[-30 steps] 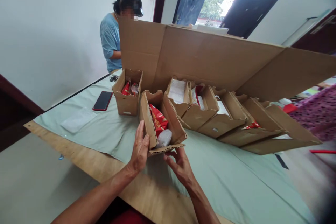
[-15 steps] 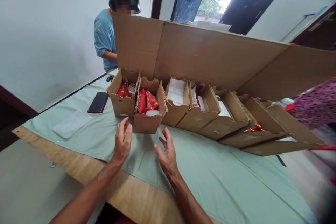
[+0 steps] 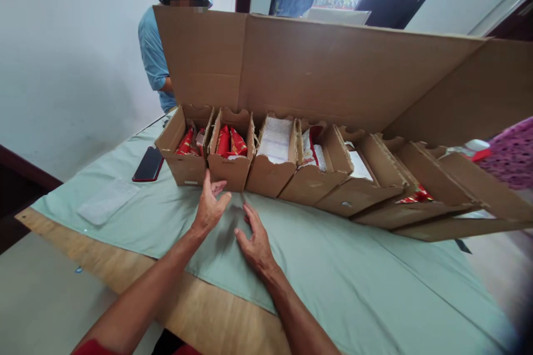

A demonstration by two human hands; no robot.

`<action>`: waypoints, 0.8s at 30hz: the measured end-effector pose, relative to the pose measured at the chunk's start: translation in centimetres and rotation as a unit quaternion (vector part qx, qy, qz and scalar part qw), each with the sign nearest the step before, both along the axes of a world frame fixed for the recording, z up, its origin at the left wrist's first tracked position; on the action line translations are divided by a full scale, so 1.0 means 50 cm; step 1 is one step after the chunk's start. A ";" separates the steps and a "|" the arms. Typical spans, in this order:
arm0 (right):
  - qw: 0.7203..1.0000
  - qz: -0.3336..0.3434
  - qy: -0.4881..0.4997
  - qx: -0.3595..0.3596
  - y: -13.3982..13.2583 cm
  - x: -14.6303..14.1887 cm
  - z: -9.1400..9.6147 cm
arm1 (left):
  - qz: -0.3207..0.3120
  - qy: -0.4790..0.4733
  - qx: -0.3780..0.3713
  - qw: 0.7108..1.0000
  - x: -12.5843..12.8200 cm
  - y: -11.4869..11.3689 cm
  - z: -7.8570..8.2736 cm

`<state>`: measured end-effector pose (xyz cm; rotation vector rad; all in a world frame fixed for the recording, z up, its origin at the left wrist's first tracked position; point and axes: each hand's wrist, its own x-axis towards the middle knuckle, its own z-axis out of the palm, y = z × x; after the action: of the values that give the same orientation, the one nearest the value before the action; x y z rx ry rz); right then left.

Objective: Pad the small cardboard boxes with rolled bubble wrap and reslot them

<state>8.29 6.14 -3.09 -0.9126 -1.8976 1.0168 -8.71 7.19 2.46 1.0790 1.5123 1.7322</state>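
Just in front of the second cardboard box (image 3: 228, 173) from the left, my left hand (image 3: 211, 203) is held with fingers apart and nothing in it. My right hand (image 3: 255, 236) hovers to its right over the cloth, also holding nothing, thumb and fingers spread. Inside that second box are red packets (image 3: 237, 144). The leftmost box (image 3: 189, 169) holds more red packets (image 3: 186, 142). To the right, a third box (image 3: 270, 176) contains a stack wrapped in white bubble wrap (image 3: 275, 138).
Several more open boxes (image 3: 320, 186) run along the row to the right. A tall cardboard panel (image 3: 316, 66) stands behind them. A phone (image 3: 149, 164) and a clear plastic sheet (image 3: 107, 201) lie left on the green cloth (image 3: 353, 272). Behind sits a person in blue (image 3: 152, 47).
The second box has gone back into line with the row, away from me. My left hand has moved right and turned, and my right hand has shifted slightly left.
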 end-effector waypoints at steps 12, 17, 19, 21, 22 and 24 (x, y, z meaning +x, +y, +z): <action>0.999 -0.018 -0.020 0.032 -0.002 0.004 0.003 | 0.233 0.400 0.099 0.881 -0.214 -0.078 0.165; 0.999 -0.026 -0.019 0.026 -0.001 -0.003 0.013 | 0.074 0.509 0.061 0.855 -0.310 -0.011 0.225; 0.999 -0.028 -0.015 0.021 0.000 -0.003 0.019 | 0.039 0.532 0.073 0.843 -0.308 -0.017 0.232; 0.999 -0.032 -0.009 0.019 -0.001 0.000 0.026 | 0.015 0.550 0.089 0.830 -0.284 -0.053 0.238; 0.999 -0.033 -0.007 0.018 -0.003 0.003 0.029 | 0.003 0.558 0.092 0.825 -0.263 -0.081 0.240; 0.999 -0.032 -0.002 0.011 -0.011 0.011 0.039 | -0.019 0.571 0.085 0.816 -0.201 -0.145 0.245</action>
<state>8.82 5.60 -1.15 -0.9572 -1.8665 0.9555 -18.77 -0.04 14.70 2.4915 1.9216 1.1549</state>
